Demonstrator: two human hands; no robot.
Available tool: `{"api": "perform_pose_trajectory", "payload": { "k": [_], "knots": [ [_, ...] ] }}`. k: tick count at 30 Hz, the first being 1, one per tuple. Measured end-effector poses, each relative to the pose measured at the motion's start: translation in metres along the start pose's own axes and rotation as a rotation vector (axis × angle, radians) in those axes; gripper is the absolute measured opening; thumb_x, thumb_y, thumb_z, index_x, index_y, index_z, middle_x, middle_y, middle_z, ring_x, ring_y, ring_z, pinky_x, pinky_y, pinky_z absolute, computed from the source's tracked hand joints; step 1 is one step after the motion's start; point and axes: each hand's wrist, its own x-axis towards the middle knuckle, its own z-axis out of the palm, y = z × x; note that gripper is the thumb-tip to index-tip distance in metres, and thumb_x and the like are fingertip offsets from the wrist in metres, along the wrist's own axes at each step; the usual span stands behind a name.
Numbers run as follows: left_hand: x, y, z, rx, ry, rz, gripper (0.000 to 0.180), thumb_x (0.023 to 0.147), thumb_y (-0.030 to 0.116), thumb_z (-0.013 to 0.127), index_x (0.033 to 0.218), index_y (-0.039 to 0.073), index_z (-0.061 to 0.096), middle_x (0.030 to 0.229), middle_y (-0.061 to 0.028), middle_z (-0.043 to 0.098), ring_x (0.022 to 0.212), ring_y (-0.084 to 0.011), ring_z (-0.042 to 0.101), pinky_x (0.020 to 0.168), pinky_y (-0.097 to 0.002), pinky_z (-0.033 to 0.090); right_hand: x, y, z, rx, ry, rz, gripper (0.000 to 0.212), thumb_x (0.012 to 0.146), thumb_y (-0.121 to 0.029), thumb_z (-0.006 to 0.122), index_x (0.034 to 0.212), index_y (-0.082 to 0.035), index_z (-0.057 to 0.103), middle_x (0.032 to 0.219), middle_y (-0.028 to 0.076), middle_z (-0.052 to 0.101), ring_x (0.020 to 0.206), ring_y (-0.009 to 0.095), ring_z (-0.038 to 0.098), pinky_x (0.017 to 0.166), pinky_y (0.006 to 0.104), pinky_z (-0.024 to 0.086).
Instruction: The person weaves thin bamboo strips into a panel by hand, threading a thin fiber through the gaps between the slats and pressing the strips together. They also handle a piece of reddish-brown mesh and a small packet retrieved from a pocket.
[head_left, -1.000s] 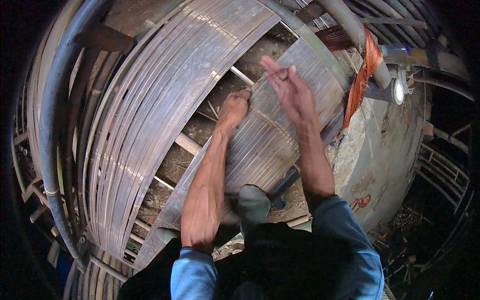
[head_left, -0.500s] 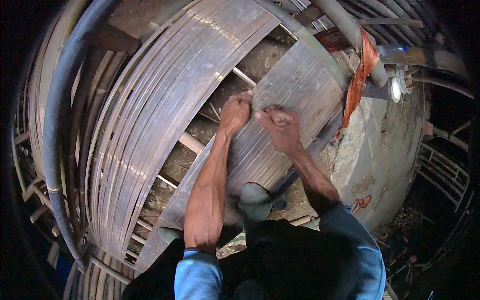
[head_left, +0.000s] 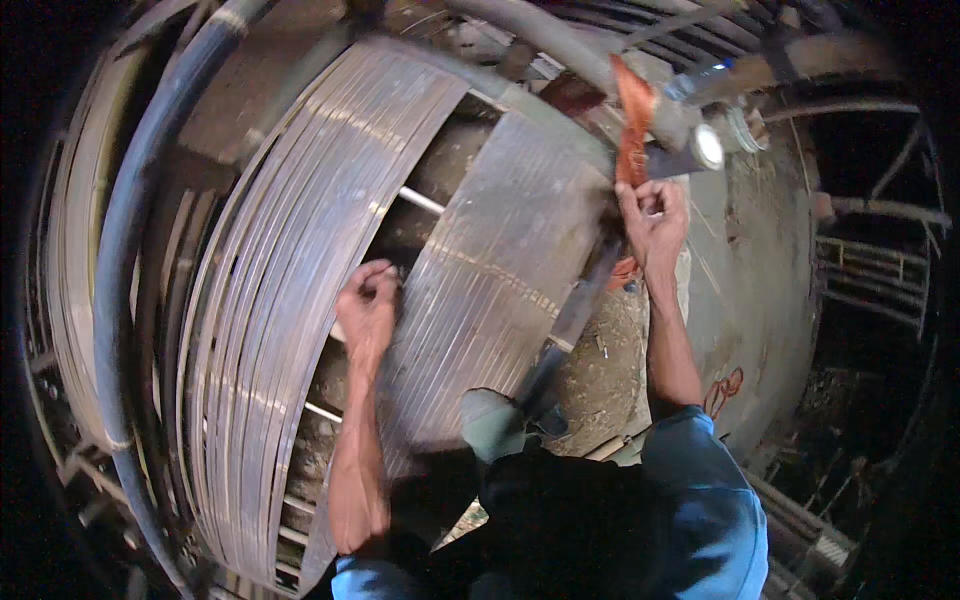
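- Orange strings (head_left: 633, 125) hang by the pole (head_left: 555, 38). They look light and soft, best pinched low.
- Right hand (head_left: 656, 222) seems to pinch their bottom end.
- Left hand (head_left: 367, 310) curls near the slats (head_left: 500, 220); can't tell if it holds anything.

Remote feed, I see orange-red strand bundle (head_left: 632, 130), bunched, narrow, stretched near to far, far right | I see slatted panel (head_left: 500, 230), grey-brown, strips side by side, slanting from near left to far right, just left of the bundle
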Motion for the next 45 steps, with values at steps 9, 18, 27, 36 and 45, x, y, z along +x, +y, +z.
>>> {"api": "perform_pose_trajectory", "payload": {
  "k": [9,18,27,36,45],
  "knots": [
    [-0.027,0.041,-0.019,0.063,-0.052,0.068,0.017,0.092,0.013,0.067,0.101,-0.001,0.073,0.076,-0.0015,0.066,0.068,-0.0074,0.054,0.062,-0.0246,0.046,-0.004,0.075,0.011,-0.039,-0.588,0.381,0.047,0.083,-0.022,0.079,0.124,-0.009,0.06,0.116,0.016,0.06,0.093,0.02,0.063,0.078,0.032,0.052],
    [-0.075,0.033,0.009,0.156,-0.231,0.042,0.018,0.086,0.01,0.066,0.099,0.001,0.073,0.069,-0.0051,0.066,0.06,-0.0109,0.058,0.059,-0.0288,0.049,-0.028,0.097,-0.005,-0.194,-0.243,0.223,0.037,0.086,-0.028,0.076,0.11,-0.001,0.068,0.086,0.011,0.07,0.075,0.024,0.067,0.067,0.0329,0.053],
    [-0.084,0.039,0.05,0.056,-0.373,0.097,0.019,0.087,0.014,0.068,0.101,0.003,0.073,0.069,-0.0054,0.066,0.061,-0.0113,0.058,0.061,-0.0284,0.049,-0.031,0.126,0.011,-0.096,0.088,-0.029,0.037,0.087,-0.032,0.075,0.1,0.002,0.069,0.077,0.008,0.064,0.07,0.015,0.057,0.071,0.0326,0.05],
    [-0.084,0.029,0.059,-0.046,-0.374,0.035,0.043,0.086,0.016,0.075,0.125,0.005,0.063,0.092,-0.0024,0.071,0.079,-0.0119,0.062,0.074,-0.0278,0.053,-0.079,-0.005,0.005,0.49,-0.635,0.384,0.03,0.091,-0.026,0.074,0.104,-0.001,0.065,0.076,0.001,0.063,0.064,0.009,0.057,0.059,0.0271,0.046],
    [-0.056,0.041,0.054,-0.563,-0.588,-0.272,0.036,0.091,0.009,0.071,0.125,0.004,0.062,0.108,-0.0054,0.071,0.095,-0.013,0.064,0.084,-0.0299,0.05,-0.075,-0.096,0.014,0.881,-0.786,0.405,0.022,0.095,-0.015,0.071,0.111,-0.001,0.068,0.088,0.001,0.071,0.067,0.005,0.06,0.059,0.0218,0.049]
  ]
}}
